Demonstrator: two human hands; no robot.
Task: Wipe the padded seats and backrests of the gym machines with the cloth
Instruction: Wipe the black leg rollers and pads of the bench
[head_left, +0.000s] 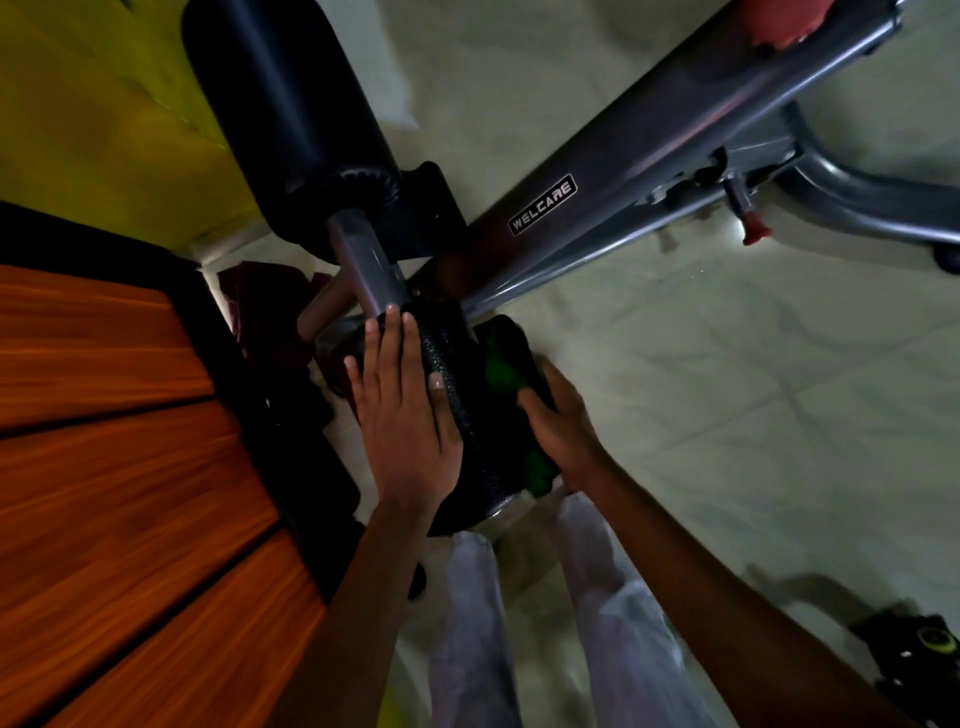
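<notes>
A person's left hand (402, 415) lies flat, fingers straight, steadying a black foam roller pad (462, 410) on a Welcare machine (623, 182). The right hand (563, 431) clenches a green cloth (498, 364) against the pad's right side. Wiping appears midway; the larger roller (291, 109) beyond likely remains.

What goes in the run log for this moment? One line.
left hand steadies roller pad | right hand presses green cloth on it

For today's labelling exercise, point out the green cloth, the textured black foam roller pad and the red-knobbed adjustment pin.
green cloth (500, 364), head view, upper fold
textured black foam roller pad (457, 379), head view, curved side
red-knobbed adjustment pin (754, 232), head view, knob
</notes>
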